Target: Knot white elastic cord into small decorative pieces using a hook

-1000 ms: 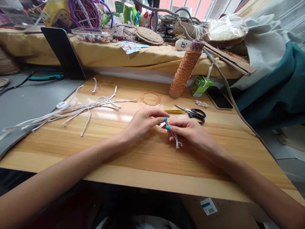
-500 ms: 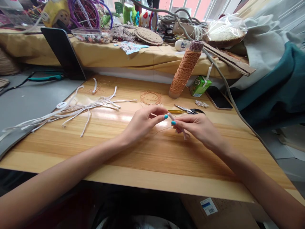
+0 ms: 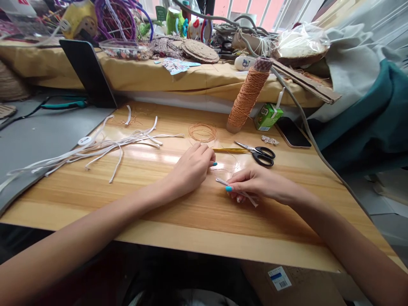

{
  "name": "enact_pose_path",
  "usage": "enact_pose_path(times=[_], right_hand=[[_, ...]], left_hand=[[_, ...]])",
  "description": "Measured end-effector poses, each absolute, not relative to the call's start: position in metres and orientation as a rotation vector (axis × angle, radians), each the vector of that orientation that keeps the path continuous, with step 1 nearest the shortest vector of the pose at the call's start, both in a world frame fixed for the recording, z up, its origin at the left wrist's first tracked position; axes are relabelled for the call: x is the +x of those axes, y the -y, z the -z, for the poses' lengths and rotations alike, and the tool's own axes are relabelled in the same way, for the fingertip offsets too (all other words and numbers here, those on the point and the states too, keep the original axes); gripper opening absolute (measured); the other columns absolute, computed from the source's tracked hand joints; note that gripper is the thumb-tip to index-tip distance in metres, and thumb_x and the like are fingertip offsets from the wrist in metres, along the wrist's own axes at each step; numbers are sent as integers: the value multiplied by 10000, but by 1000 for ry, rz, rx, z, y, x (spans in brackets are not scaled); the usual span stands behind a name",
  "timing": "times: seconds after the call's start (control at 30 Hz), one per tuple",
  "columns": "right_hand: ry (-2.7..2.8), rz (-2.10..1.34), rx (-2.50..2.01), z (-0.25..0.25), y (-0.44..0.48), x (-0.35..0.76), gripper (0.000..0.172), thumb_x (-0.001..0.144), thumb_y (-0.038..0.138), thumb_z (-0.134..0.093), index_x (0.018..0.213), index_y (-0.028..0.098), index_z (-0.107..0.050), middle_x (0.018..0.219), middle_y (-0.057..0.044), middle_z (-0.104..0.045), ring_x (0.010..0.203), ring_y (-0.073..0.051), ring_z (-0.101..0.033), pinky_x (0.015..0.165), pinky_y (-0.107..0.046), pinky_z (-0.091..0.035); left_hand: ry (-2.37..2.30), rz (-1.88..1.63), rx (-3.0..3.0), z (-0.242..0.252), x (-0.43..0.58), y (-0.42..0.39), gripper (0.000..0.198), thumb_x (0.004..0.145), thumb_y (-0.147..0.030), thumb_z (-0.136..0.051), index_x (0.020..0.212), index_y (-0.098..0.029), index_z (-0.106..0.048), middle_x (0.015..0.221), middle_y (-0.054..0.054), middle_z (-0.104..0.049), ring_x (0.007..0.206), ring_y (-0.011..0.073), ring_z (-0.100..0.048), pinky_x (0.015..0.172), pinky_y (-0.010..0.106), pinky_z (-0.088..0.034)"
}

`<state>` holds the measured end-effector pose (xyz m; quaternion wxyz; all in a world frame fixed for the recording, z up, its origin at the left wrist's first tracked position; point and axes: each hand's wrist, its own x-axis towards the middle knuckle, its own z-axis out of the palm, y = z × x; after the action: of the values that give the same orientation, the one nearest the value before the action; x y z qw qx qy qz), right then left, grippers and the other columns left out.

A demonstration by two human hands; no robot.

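Observation:
My right hand (image 3: 255,183) rests on the wooden table (image 3: 178,212) and pinches a short white strip (image 3: 222,182), whose ends stick out on both sides of the fingers. My left hand (image 3: 193,168) lies just to its left, fingers curled, pinching a thin copper wire (image 3: 228,163) that loops loosely over the table between the two hands. A small coil of the same wire (image 3: 202,132) lies a little beyond the left hand. Black-handled scissors (image 3: 259,153) lie beyond the right hand.
A tall spool of orange cord (image 3: 247,95) stands at the back, beside a green juice carton (image 3: 267,117) and a black phone (image 3: 292,132). Several loose white strips (image 3: 105,146) lie at the left. A grey mat (image 3: 41,136) and a cluttered shelf (image 3: 165,72) border the table.
Both hands have come down from just above the table onto it. The right hand drew back toward me with the white strip; the left hand now pinches the wire near the scissors.

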<state>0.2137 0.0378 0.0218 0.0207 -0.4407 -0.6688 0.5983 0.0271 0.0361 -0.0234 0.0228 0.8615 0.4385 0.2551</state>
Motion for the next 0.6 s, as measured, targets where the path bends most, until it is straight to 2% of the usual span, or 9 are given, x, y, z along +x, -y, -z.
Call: enact_pose_path(times=[0.2, 0.37, 0.5, 0.6], right_hand=[[2133, -1964, -1372, -24, -37, 215, 303, 680, 405, -606, 609, 113, -642, 510, -12, -564, 424, -74, -471, 352, -184, -347], [2103, -2000, -1400, -24, -36, 213, 301, 682, 401, -611, 611, 110, -643, 513, -9, -561, 412, -65, -461, 333, -175, -318], [2057, -1938, -1397, -21, -37, 212, 279, 674, 385, -621, 616, 112, -641, 543, -18, -575, 494, -85, -513, 405, -186, -372], [2076, -1912, -1390, -21, -37, 212, 299, 675, 408, -608, 596, 121, -632, 532, -15, -567, 474, -88, -504, 378, -190, -367]], left_hand=[[-1236, -859, 2733, 25, 34, -38, 208, 842, -217, -449, 1017, -137, -530, 996, 90, -550, 935, 207, -424, 827, 341, -390], [-1160, -775, 2765, 28, 44, -37, 140, 832, -175, -442, 793, -133, -570, 859, 81, -561, 837, 192, -438, 739, 311, -403], [-1240, -910, 2546, 25, 43, -36, 122, 835, -132, -416, 812, -117, -535, 786, 61, -569, 737, 154, -474, 676, 274, -406], [-1238, -941, 2533, 25, 41, -37, 113, 831, -181, -453, 872, -123, -541, 858, 74, -570, 809, 169, -469, 742, 298, -404]])
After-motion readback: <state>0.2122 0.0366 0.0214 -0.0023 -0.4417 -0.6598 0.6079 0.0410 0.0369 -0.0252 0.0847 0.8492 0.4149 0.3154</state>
